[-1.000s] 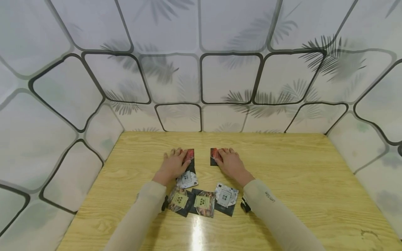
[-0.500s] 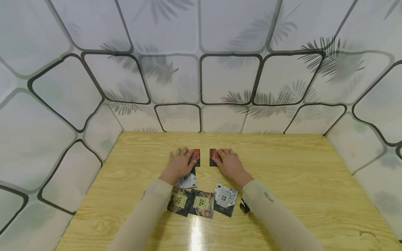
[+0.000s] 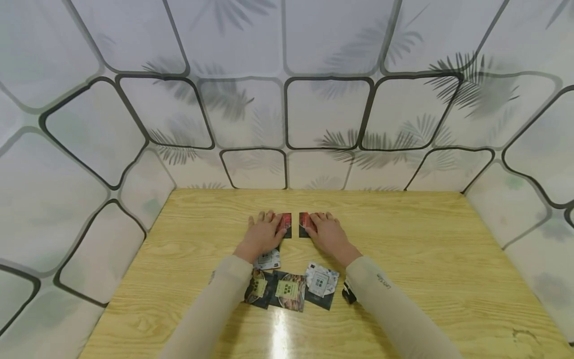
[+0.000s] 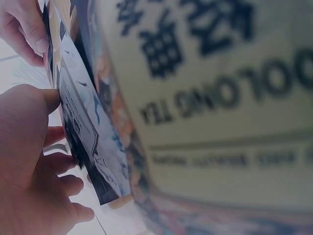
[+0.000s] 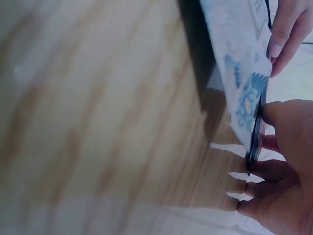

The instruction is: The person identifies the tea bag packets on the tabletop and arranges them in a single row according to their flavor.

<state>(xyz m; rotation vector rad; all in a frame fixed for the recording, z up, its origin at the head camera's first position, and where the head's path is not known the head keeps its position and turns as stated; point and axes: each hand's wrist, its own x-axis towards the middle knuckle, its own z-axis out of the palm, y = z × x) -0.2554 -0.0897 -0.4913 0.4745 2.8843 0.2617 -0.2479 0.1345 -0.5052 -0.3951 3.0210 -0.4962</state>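
Note:
Two red-and-black packets lie flat near the middle of the table, a narrow gap between them. My left hand [image 3: 261, 237] rests on the left packet [image 3: 287, 226] with its fingers spread, hiding most of it. On the right packet [image 3: 303, 225] rests my right hand [image 3: 330, 238], fingers extended and covering its right part. Just below the left hand is a white-and-black patterned packet [image 3: 268, 260], partly hidden by it. In the left wrist view, a tea packet [image 4: 210, 107] printed with OOLONG TEA fills the right side.
Nearer me lie two dark packets with yellow-green labels, one in the middle [image 3: 288, 291] and one on the left [image 3: 258, 289] partly under my sleeve. A white-and-black packet [image 3: 321, 284] lies to their right. The wooden table [image 3: 403, 239] meets a patterned backdrop [image 3: 332, 112] behind and at both sides.
My left hand has slid to the right with the red-and-black packet beneath it, narrowing the gap to the other one. The right hand has stayed nearly in place.

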